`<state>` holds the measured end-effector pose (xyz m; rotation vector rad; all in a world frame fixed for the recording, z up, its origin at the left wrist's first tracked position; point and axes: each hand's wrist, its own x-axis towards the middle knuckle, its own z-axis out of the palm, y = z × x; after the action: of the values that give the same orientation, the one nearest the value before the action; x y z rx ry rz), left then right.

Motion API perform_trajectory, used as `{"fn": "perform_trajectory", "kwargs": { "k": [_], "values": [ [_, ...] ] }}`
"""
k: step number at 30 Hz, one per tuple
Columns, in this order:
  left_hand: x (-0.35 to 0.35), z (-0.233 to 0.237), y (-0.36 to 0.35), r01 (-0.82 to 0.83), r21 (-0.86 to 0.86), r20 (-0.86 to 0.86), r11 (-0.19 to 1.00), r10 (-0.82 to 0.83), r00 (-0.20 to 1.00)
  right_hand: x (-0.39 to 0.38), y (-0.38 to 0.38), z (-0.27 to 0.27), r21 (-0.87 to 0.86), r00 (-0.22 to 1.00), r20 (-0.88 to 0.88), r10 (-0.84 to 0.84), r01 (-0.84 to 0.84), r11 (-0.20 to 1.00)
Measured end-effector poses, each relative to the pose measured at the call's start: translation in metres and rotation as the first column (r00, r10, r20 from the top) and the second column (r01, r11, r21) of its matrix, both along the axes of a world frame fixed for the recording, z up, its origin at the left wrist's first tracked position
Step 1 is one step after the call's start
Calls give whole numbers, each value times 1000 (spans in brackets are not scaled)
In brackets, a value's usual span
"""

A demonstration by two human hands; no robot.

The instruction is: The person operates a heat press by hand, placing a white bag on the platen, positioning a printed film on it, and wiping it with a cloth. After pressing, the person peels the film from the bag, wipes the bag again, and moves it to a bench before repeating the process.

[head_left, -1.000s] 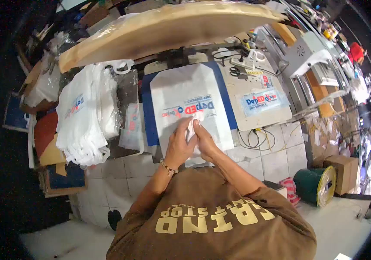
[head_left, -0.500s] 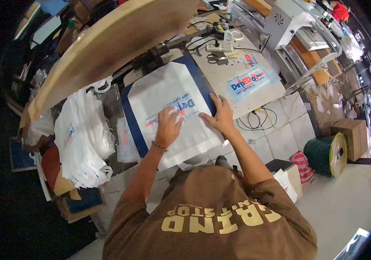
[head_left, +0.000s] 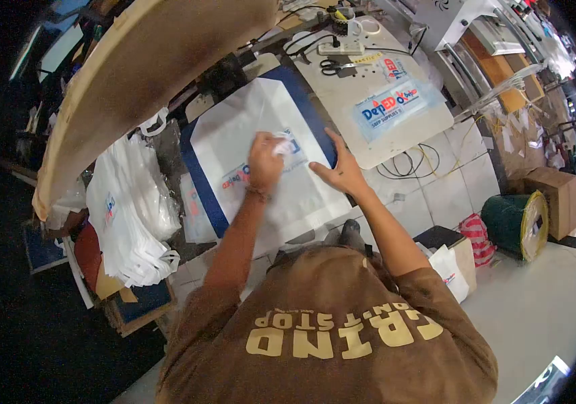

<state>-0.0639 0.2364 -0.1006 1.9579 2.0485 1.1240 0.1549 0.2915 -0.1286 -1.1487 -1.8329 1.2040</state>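
Observation:
A white bag [head_left: 241, 124] lies flat over a dark blue pad [head_left: 198, 172], with a blue and red DepED print on it. My left hand [head_left: 264, 161] is closed around a white crumpled wad [head_left: 283, 145] and presses it against the print, partly hiding the lettering; the hand is slightly blurred. At the bag's right edge, my right hand [head_left: 345, 174] lies with thumb and fingers spread, touching the bag and the blue pad.
A large rounded board [head_left: 160, 74] overhangs the upper left. Stacked white bags [head_left: 123, 215] sit at left. On the right table are scissors [head_left: 338, 66], a power strip [head_left: 342, 48] and printed DepED sheets [head_left: 396, 108]. A cable [head_left: 409, 161] loops over the floor tiles.
My left hand has moved slightly up and right over the print with the white wad. My right hand stays spread at the bag's edge. The view has shifted a little.

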Motion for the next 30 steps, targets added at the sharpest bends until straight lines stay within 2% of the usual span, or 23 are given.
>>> {"fn": "perform_trajectory", "kwargs": {
  "k": [1, 2, 5, 6, 7, 9, 10, 11, 14, 15, 16, 17, 19, 20, 23, 26, 29, 30],
  "values": [
    [4, -11, -3, 113, 69, -87, 991, -107, 990, 1, -2, 4, -4, 1000, 13, 0, 0, 1000],
    [10, -10, -21, 139, 0, -121, 990, -137, 983, 2, -1, 8, -2, 1000, 30, 0, 0, 1000],
    [-34, -7, -55, 124, 12, -215, 992, -118, 970, 1, -3, 8, 26, 1000, 12, -14, 13, 1000],
    [-48, 1, -52, -47, -212, -283, 976, -15, 959, 2, -4, 7, 19, 1000, 12, -14, 13, 1000],
    [-43, -1, -41, -48, -213, -284, 976, -14, 959, 1, -3, 7, 43, 1000, 17, -23, 22, 999],
    [-9, -2, -12, -23, 129, -83, 991, 34, 996, -1, -5, 6, 66, 1000, 18, -20, 19, 998],
    [7, -15, -1, 120, 186, -27, 975, -117, 993, 0, -8, 4, 72, 1000, 7, -17, 17, 997],
    [29, -10, -12, 116, 98, -160, 988, -99, 982, 2, -4, 5, 89, 1000, 2, -15, 14, 996],
    [-2, -8, -16, 157, 23, -132, 987, -153, 979, 5, -2, 0, 108, 997, 29, 68, -71, 992],
    [-19, -7, -2, 60, 34, -172, 998, -53, 984, 5, -2, 3, 106, 998, 28, 62, -65, 992],
    [-29, -9, 9, -37, 48, -210, 998, 47, 977, 5, -4, 8, 64, 990, 120, 71, -79, 995],
    [-18, -7, 18, -36, 43, -207, 998, 44, 977, 5, -6, 11, 17, 973, 213, 88, -94, 995],
    [14, 5, 37, 35, 113, -165, 993, -16, 986, 5, -8, 3, 36, 976, 201, 88, -97, 995],
    [13, 2, 29, 57, 95, -177, 994, -39, 983, 6, -4, 1, 63, 978, 190, 89, -102, 993],
    [-19, 2, 12, 52, 49, -181, 997, -42, 983, 5, -7, 2, 86, 986, 152, 67, -80, 993],
    [-2, -3, 37, 26, 71, -212, 997, -10, 977, 4, -9, 1, 143, 987, 156, 29, -52, 988],
    [-8, 0, 30, 17, 109, -225, 994, 8, 974, 6, -8, 4, 107, 992, 115, 60, -72, 992],
    [-20, 1, 20, 16, 51, -221, 999, -4, 975, 6, -7, 4, 108, 992, 112, 63, -75, 991]
  ]
}}
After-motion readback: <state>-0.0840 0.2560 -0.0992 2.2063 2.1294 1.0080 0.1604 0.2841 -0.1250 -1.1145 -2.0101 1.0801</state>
